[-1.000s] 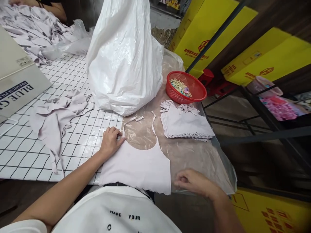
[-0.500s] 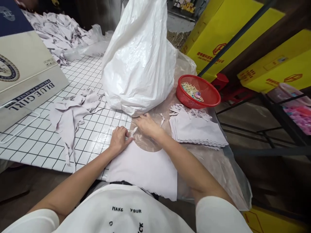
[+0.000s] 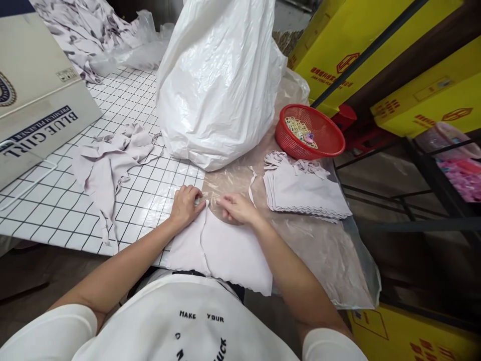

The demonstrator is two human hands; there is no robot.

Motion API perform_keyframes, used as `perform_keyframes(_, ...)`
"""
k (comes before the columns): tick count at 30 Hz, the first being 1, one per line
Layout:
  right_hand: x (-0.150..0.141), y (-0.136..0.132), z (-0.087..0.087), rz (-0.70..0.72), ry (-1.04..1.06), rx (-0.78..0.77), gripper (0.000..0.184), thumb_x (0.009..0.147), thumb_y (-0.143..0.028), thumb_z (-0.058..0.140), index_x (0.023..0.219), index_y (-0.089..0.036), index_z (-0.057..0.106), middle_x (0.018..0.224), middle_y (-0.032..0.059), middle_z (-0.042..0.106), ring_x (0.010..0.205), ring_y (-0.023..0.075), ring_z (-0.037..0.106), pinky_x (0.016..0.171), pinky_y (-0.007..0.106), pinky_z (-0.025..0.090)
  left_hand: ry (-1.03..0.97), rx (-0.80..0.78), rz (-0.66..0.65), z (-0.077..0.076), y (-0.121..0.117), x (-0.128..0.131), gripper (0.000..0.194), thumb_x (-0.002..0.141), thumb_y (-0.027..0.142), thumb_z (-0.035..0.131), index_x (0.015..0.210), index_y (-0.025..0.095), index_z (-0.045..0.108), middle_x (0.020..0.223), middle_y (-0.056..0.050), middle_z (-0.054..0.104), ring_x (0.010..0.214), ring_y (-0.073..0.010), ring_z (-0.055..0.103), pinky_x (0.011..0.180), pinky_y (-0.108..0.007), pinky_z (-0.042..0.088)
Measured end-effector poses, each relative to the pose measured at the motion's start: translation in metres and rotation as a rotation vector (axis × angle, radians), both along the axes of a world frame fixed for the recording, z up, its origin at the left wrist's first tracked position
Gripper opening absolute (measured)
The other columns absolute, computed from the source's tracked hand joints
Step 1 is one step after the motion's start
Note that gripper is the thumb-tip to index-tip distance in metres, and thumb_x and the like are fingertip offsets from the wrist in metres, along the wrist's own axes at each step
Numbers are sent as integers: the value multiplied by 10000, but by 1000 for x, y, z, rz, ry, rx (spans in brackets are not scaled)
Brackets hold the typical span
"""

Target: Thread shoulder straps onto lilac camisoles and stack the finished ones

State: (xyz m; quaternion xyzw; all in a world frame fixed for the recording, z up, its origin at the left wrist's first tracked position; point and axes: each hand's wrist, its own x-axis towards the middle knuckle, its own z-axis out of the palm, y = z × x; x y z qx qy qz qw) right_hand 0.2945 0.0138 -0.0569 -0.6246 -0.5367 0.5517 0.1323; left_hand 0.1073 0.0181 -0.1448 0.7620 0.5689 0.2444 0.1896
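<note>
A pale pinkish-white fabric piece (image 3: 235,250) with a curved cut-out at the top and a wavy lower edge lies against the table's front edge. Its left side is folded inward, leaving a layered edge down the middle. My left hand (image 3: 186,206) is closed on the top left corner, thumb and fingers pinched together. To the right of it, my right hand (image 3: 237,208) hovers by the cut-out with its fingers curled; anything between them is too small to make out. A thin loose strip (image 3: 251,188) lies just beyond my right hand.
A full white plastic bag (image 3: 218,90) stands ahead. On the right are a stack of similar pieces (image 3: 304,190) and a red basket (image 3: 326,133) of small clips. Crumpled fabric (image 3: 112,160) and a Blue Girl carton (image 3: 45,100) are on the left; yellow boxes (image 3: 338,55) stand behind.
My right hand has drawn back from the bag's base toward me. The fabric's left side now shows a folded layer. My left hand stays at the top left corner.
</note>
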Motion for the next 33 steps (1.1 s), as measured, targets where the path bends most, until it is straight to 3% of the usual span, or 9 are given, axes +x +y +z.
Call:
perform_keyframes(2,-16,10,-25,-82,53,-120,328,882,-374,652,651,-182,523,446,-66,514,346,43,378,342,169,218,-2,4,-14,0,0,-1,69,858,258,625,891,199,610,862,-52,637,868,-245,536,778,-388,389)
perform_keyframes(5,-33,11,-43,-182,148,-231,312,813,-325,732,645,-182,512,411,-96,461,326,26,328,325,152,159,3,-2,-35,-1,1,-1,77,869,211,588,915,212,650,854,-49,643,878,-244,540,779,-389,374)
perform_keyframes(10,-38,4,-40,-234,227,-289,241,806,-209,660,634,-179,494,447,-99,465,334,14,304,328,152,131,-2,-20,-83,-2,3,0,135,867,182,564,855,222,693,820,-52,650,867,-244,540,780,-399,359)
perform_keyframes(15,-39,-9,-36,-268,318,-223,174,724,-189,651,633,-179,503,551,-53,577,431,41,469,359,165,145,-8,-18,-78,-2,4,-1,171,850,151,545,837,221,700,816,-52,645,875,-245,540,787,-402,358)
perform_keyframes(20,-38,-24,-41,-328,397,-136,283,644,-263,755,681,-185,485,715,-1,714,454,34,472,399,157,214,-8,-16,-75,-4,7,-1,164,832,145,549,830,215,698,833,-62,659,903,-263,559,807,-419,366)
perform_keyframes(25,-36,-59,-35,-281,384,72,372,657,-406,810,760,-190,526,714,10,732,571,76,578,565,199,432,-22,-14,-73,-5,8,-1,156,842,163,542,820,207,691,839,-74,672,905,-275,570,812,-433,372)
perform_keyframes(33,-18,-141,-28,-251,312,196,328,753,-467,762,820,-195,590,796,47,754,719,142,664,598,247,473,-17,-33,-62,-2,9,-2,177,845,185,525,841,198,702,896,-88,700,950,-285,593,847,-435,388)
